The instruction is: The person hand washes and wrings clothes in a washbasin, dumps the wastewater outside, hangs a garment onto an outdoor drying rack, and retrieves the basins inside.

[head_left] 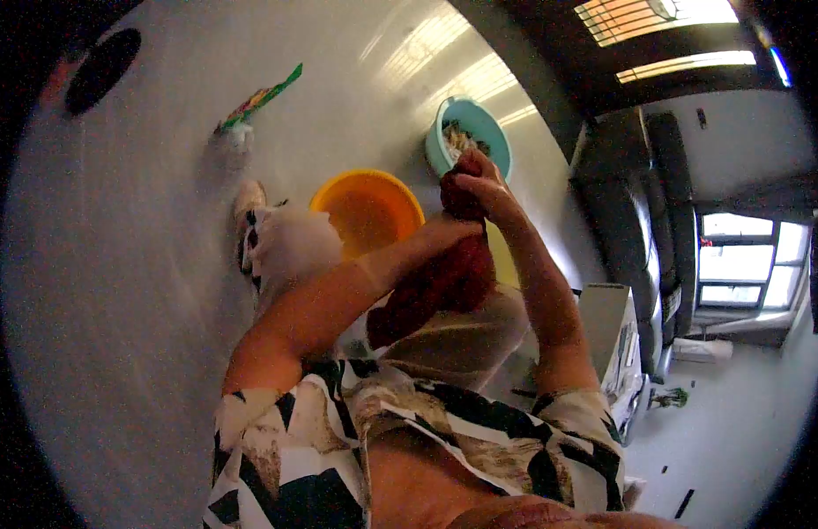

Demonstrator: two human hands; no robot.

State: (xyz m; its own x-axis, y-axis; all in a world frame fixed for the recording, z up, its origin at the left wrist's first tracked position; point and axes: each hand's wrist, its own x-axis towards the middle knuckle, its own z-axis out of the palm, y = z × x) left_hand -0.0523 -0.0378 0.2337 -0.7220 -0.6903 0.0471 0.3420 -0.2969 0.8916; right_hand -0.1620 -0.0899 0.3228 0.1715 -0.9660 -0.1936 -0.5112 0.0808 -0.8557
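A dark red cloth (444, 282) is bunched between my two hands, and its loose part hangs down over my lap. My right hand (488, 188) is closed round the upper bunch of it. Just below, my left hand (462, 227) is closed on the cloth too, its fingers partly hidden. Beyond my left forearm stands an orange basin (338, 188) on the floor. A light blue basin (503, 145) with some mixed brown and whitish contents is just past my right hand. Something yellow (504, 256) shows partly behind the cloth.
On the grey floor (145, 291) to the left lies a green packet (263, 101) with a whitish object at its end. My foot (250, 198) is beside the orange basin. A dark sofa (616, 212) and a white box (606, 326) stand to the right.
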